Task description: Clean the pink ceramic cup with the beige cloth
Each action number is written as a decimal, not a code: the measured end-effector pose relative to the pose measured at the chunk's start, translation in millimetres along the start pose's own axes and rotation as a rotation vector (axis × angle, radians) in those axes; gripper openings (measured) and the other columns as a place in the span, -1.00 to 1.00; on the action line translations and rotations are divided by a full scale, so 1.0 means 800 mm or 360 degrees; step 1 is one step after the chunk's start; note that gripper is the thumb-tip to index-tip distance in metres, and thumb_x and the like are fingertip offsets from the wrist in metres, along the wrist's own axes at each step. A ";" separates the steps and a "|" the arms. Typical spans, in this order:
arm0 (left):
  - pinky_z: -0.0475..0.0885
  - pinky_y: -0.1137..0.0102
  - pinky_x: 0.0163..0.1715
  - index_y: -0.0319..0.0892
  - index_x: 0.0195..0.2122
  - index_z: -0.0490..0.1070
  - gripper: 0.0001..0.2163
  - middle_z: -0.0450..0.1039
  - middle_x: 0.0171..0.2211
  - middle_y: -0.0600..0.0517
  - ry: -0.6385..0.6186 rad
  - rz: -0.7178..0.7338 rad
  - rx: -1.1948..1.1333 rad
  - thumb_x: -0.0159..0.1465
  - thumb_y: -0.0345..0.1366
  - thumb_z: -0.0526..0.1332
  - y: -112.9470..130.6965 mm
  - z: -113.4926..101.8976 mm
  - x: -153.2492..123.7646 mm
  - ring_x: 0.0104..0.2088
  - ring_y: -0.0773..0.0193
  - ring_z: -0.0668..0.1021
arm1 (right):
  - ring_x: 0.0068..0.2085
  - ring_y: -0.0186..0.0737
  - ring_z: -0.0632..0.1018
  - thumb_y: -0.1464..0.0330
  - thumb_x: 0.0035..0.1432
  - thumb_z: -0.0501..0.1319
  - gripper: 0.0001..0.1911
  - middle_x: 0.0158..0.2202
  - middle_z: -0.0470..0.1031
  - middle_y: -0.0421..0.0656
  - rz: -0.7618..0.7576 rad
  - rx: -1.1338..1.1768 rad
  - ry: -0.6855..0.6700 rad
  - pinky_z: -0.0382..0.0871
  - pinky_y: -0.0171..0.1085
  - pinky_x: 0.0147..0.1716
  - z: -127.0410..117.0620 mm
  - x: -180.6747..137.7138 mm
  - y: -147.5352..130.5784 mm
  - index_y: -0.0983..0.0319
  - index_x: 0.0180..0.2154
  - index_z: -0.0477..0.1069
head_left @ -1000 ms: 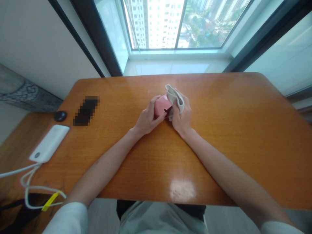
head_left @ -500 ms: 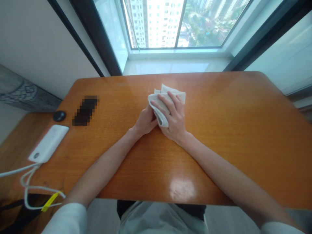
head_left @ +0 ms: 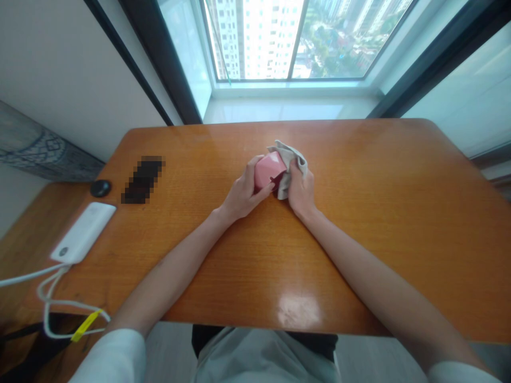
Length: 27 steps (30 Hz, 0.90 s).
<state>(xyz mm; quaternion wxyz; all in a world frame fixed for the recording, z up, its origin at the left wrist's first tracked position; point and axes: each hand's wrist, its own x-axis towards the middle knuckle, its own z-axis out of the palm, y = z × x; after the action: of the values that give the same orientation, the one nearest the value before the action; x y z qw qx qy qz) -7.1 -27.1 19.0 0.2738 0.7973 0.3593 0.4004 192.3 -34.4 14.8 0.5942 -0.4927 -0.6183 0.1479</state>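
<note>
The left hand (head_left: 244, 190) curls around a glossy pink object (head_left: 268, 170) near the middle of the desk (head_left: 239, 276); the right hand (head_left: 302, 190) grips a grey cloth (head_left: 284, 183) at its right side. The object looks light, stiff and slippery, best held by its rounded flank; the cloth, soft. No writing is legible, even on the yellow cable tag (head_left: 85, 325).

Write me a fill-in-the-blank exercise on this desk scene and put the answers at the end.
1. The left hand grips a glossy object whose colour is ____.
2. The right hand holds a light-coloured, folded ____.
3. The strip attached to the white cable is coloured ____.
4. Beyond the far edge of the wooden desk, tall buildings show through a ____.

Missing words: pink; cloth; yellow; window.
</note>
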 end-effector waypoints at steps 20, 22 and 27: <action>0.50 -0.27 0.32 -0.10 0.29 0.39 -0.48 0.57 0.18 -0.21 0.0322 0.0133 0.0325 0.64 0.22 0.02 -0.044 0.015 -0.003 0.26 -0.18 0.57 | 0.66 0.41 0.23 0.16 0.44 0.31 -0.30 0.60 0.36 -0.19 -0.0801 -0.0676 -0.0417 0.03 0.56 0.62 0.007 -0.018 -0.040 -0.17 0.54 0.31; 0.56 -0.22 0.25 -0.10 0.22 0.44 -0.50 0.61 0.10 -0.18 0.0281 0.0107 0.0341 0.63 0.22 0.05 -0.043 0.015 -0.003 0.24 -0.18 0.59 | 0.65 0.39 0.25 0.20 0.42 0.33 -0.28 0.60 0.37 -0.20 -0.0796 -0.0670 -0.0418 0.02 0.55 0.63 0.007 -0.018 -0.040 -0.18 0.53 0.31; 0.66 0.05 -0.07 -0.04 0.29 0.33 -0.56 0.65 0.03 -0.13 0.0204 -0.0146 0.0215 0.52 0.03 0.30 -0.015 0.010 0.002 -0.04 -0.05 0.72 | 0.60 0.27 0.37 0.15 0.55 0.21 -0.43 0.57 0.40 -0.10 -0.0667 -0.0559 -0.0189 0.29 0.42 0.56 0.000 -0.009 -0.032 -0.09 0.50 0.38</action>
<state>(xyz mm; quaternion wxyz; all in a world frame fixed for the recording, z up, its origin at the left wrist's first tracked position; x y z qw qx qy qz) -3.9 -20.2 6.9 0.2139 0.7694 0.4384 0.4124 179.8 -51.9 29.9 0.4801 -0.4400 -0.7566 -0.0591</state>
